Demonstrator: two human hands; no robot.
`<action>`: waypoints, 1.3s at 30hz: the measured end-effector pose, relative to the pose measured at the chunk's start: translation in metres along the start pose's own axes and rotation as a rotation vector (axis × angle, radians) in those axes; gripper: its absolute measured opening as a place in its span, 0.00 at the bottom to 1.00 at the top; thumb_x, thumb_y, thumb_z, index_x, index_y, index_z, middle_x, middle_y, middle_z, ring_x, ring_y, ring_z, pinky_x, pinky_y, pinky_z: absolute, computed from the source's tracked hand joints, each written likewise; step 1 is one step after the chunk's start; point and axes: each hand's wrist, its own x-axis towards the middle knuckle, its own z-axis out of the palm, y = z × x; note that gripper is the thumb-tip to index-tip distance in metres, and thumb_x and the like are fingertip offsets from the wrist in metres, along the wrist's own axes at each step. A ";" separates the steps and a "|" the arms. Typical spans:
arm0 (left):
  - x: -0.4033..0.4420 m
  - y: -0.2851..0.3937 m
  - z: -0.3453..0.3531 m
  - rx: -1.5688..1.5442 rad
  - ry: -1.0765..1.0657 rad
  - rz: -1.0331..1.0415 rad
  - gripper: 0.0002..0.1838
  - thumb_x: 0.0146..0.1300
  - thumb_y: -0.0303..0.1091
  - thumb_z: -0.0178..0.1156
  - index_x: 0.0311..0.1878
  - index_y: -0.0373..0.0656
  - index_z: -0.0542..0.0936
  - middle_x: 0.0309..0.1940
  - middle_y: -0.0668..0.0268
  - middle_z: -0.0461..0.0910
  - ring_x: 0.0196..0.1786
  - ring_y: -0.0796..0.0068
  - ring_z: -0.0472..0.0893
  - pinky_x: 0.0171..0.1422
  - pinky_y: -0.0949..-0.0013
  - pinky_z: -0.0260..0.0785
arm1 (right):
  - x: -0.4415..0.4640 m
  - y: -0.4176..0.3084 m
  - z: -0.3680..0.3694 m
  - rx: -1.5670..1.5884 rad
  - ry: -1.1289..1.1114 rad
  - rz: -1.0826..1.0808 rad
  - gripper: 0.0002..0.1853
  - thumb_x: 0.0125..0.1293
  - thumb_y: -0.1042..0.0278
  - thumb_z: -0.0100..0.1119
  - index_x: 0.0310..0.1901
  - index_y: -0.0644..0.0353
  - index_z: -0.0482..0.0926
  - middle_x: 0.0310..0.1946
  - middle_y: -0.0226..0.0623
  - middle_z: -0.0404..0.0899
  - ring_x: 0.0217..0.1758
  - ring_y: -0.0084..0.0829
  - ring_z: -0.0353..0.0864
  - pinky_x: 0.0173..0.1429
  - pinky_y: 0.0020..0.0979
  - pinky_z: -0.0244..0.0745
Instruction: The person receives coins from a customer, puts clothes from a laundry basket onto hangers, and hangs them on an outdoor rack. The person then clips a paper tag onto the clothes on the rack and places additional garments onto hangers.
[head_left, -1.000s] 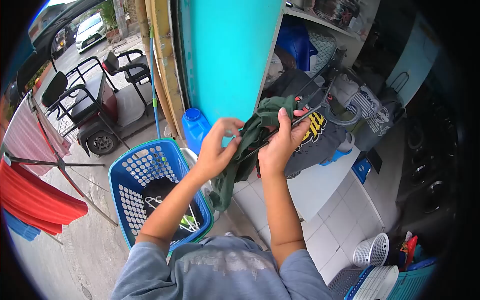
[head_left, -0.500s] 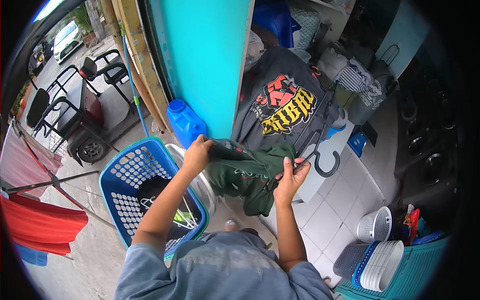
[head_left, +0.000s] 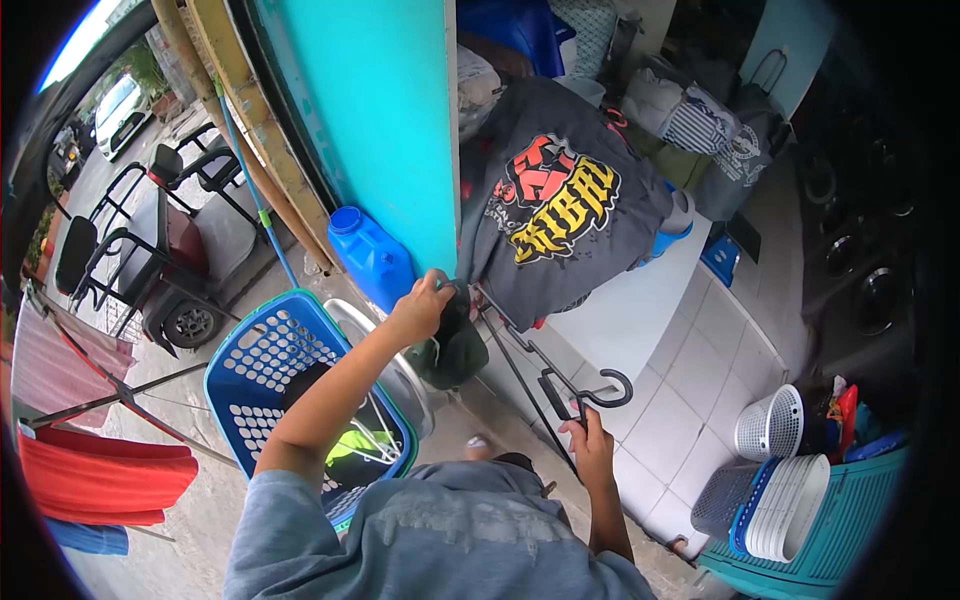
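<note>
My left hand (head_left: 424,304) is closed on a dark green shirt (head_left: 452,350), which hangs bunched below the fingers. In my right hand (head_left: 590,442) is a black plastic hanger (head_left: 545,362), gripped close to its hook. The hanger's far end reaches toward the green shirt; whether they touch I cannot tell. Beyond the hanger lies a dark grey printed shirt (head_left: 570,270), spread over a pile. Under my left forearm stands a blue laundry basket (head_left: 262,350) with a white hanger (head_left: 378,435) and dark and neon-yellow cloth inside.
A blue jug (head_left: 372,262) stands against the turquoise panel (head_left: 370,120). Beside the basket is a white stool (head_left: 415,385), partly hidden. Red cloth (head_left: 105,470) hangs on a rack at left. Small baskets (head_left: 775,500) sit at lower right, near a black appliance (head_left: 860,270).
The green shirt has come away from most of the hanger and now hangs from my left hand. My right hand has moved down and nearer with the hanger.
</note>
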 end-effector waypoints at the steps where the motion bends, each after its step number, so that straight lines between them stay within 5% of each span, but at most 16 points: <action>1: 0.001 0.000 0.000 0.015 0.000 -0.001 0.25 0.45 0.16 0.50 0.51 0.38 0.73 0.53 0.56 0.62 0.58 0.54 0.67 0.58 0.61 0.65 | -0.001 0.000 0.001 -0.078 -0.014 -0.063 0.11 0.64 0.69 0.50 0.47 0.61 0.71 0.23 0.35 0.80 0.20 0.30 0.76 0.25 0.29 0.69; 4: -0.002 0.004 -0.003 0.054 0.016 0.007 0.24 0.46 0.16 0.49 0.50 0.39 0.74 0.53 0.57 0.62 0.58 0.56 0.67 0.57 0.62 0.66 | 0.002 0.002 0.009 -0.256 -0.062 -0.208 0.12 0.64 0.63 0.53 0.45 0.57 0.72 0.21 0.40 0.79 0.23 0.43 0.79 0.26 0.38 0.71; 7: -0.007 0.015 -0.006 0.104 0.053 0.047 0.21 0.47 0.17 0.50 0.48 0.40 0.75 0.52 0.58 0.63 0.55 0.57 0.68 0.55 0.62 0.68 | 0.018 -0.017 0.029 -0.349 -0.087 -0.305 0.11 0.63 0.62 0.54 0.44 0.57 0.72 0.19 0.39 0.77 0.22 0.43 0.78 0.25 0.39 0.71; 11: -0.013 0.036 -0.009 0.197 0.085 0.125 0.18 0.49 0.20 0.52 0.46 0.40 0.76 0.50 0.59 0.63 0.52 0.59 0.69 0.51 0.64 0.71 | 0.055 -0.033 0.059 -0.412 0.027 -0.527 0.11 0.61 0.64 0.56 0.44 0.57 0.74 0.27 0.38 0.80 0.30 0.39 0.80 0.32 0.37 0.72; 16: -0.017 0.064 -0.015 0.191 0.121 0.192 0.18 0.50 0.23 0.54 0.47 0.42 0.76 0.52 0.60 0.64 0.52 0.62 0.69 0.43 0.68 0.73 | 0.094 -0.046 0.067 -0.464 0.071 -0.504 0.11 0.59 0.65 0.57 0.42 0.58 0.75 0.32 0.34 0.80 0.32 0.34 0.80 0.36 0.33 0.73; 19: -0.026 0.084 -0.059 -0.402 0.009 0.304 0.20 0.49 0.25 0.58 0.49 0.45 0.77 0.55 0.61 0.66 0.53 0.65 0.70 0.41 0.69 0.73 | 0.107 -0.040 0.049 -0.304 0.074 -0.555 0.11 0.57 0.65 0.59 0.40 0.59 0.77 0.31 0.36 0.81 0.32 0.36 0.80 0.36 0.34 0.73; 23: -0.031 0.074 -0.086 0.107 0.310 0.440 0.21 0.49 0.28 0.62 0.50 0.47 0.75 0.52 0.63 0.69 0.48 0.64 0.73 0.50 0.66 0.67 | 0.114 -0.033 0.018 -0.136 0.103 -0.606 0.12 0.55 0.64 0.62 0.38 0.61 0.78 0.32 0.37 0.81 0.31 0.38 0.81 0.36 0.33 0.74; 26: -0.023 0.067 -0.090 0.214 0.301 0.384 0.14 0.51 0.33 0.61 0.43 0.46 0.75 0.38 0.66 0.73 0.42 0.66 0.74 0.45 0.64 0.63 | 0.113 -0.054 -0.001 -0.288 0.258 -0.694 0.11 0.54 0.64 0.64 0.36 0.58 0.78 0.33 0.31 0.79 0.38 0.34 0.77 0.43 0.33 0.69; 29: -0.020 0.078 -0.095 0.144 0.366 0.409 0.11 0.52 0.31 0.60 0.39 0.44 0.75 0.32 0.66 0.73 0.38 0.66 0.74 0.41 0.63 0.63 | 0.105 -0.065 -0.002 -0.327 0.777 -0.826 0.16 0.54 0.68 0.64 0.44 0.60 0.73 0.46 0.39 0.73 0.49 0.36 0.69 0.48 0.37 0.65; 33: -0.023 0.093 -0.099 0.063 0.399 0.389 0.11 0.51 0.31 0.61 0.39 0.43 0.75 0.30 0.64 0.73 0.35 0.63 0.74 0.40 0.63 0.63 | 0.097 -0.039 0.037 0.077 0.331 -0.860 0.18 0.55 0.71 0.62 0.47 0.62 0.68 0.48 0.46 0.71 0.50 0.42 0.71 0.52 0.39 0.66; 35: -0.025 0.100 -0.106 0.039 0.404 0.379 0.11 0.51 0.31 0.62 0.39 0.42 0.75 0.29 0.63 0.73 0.34 0.62 0.74 0.40 0.63 0.63 | 0.102 -0.033 0.061 0.130 0.256 -0.701 0.20 0.55 0.71 0.63 0.48 0.63 0.67 0.46 0.47 0.73 0.49 0.45 0.72 0.53 0.40 0.67; 39: -0.032 0.096 -0.119 0.008 0.411 0.304 0.12 0.50 0.31 0.62 0.39 0.41 0.76 0.29 0.61 0.74 0.35 0.59 0.74 0.40 0.63 0.64 | 0.108 -0.017 0.077 -0.280 0.145 -0.579 0.22 0.59 0.63 0.60 0.51 0.65 0.66 0.43 0.46 0.75 0.49 0.43 0.73 0.56 0.39 0.59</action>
